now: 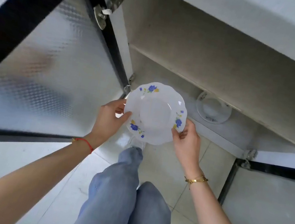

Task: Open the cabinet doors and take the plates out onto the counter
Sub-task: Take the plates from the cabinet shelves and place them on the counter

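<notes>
I held the white scalloped plate with blue flowers [155,113] by opposite rims, left hand [109,117] and right hand [187,138] pinching; it looked light, glossy, slippery, breakable, just outside the cabinet

Glossy, seemingly ceramic plate [155,113]; frosted, textured cabinet door [42,65] with dull metal hinge [109,4].

One camera on my head looks steeply down, close over my hands. The open cabinet [200,66] lies just beyond my fingers, its doors [38,65] swung out to either side, my knees [132,204] and the floor [168,167] below my wrists.
</notes>
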